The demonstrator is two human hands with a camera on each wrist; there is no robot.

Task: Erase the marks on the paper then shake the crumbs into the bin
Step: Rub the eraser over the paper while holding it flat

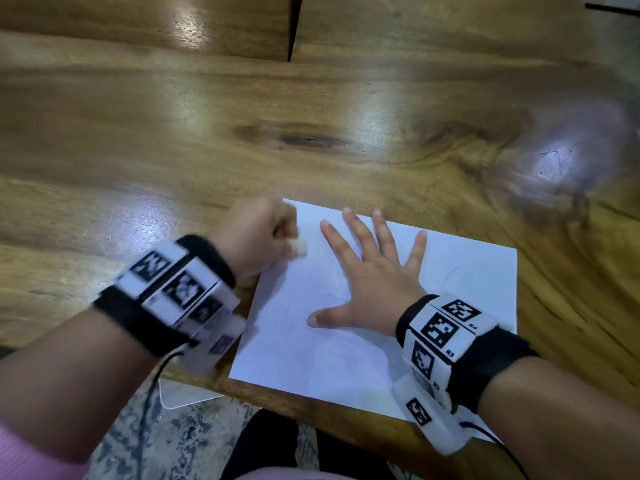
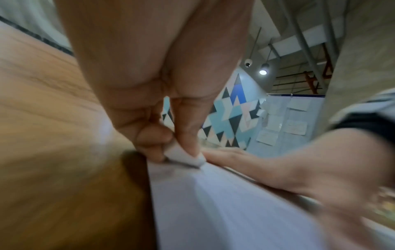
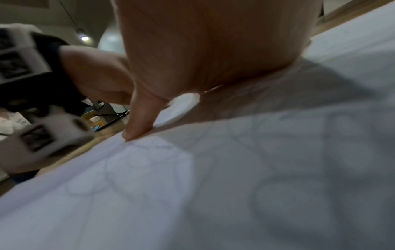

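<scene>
A white sheet of paper (image 1: 346, 358) lies near the front edge of the wooden table (image 1: 173, 150). Faint pencil curves (image 3: 119, 169) show on it in the right wrist view. My left hand (image 1: 263, 233) pinches a small white eraser (image 1: 300, 247) and holds it against the paper's far left corner; the left wrist view shows the eraser (image 2: 186, 156) between thumb and fingers, touching the sheet (image 2: 235, 211). My right hand (image 1: 367, 271) lies flat on the middle of the paper with its fingers spread. No bin is in view.
The table's front edge (image 1: 311, 407) runs just below the paper. Under it I see patterned floor (image 1: 166, 438) and a pale flat object (image 1: 187, 393). A dark gap (image 1: 294, 29) splits the wood at the back.
</scene>
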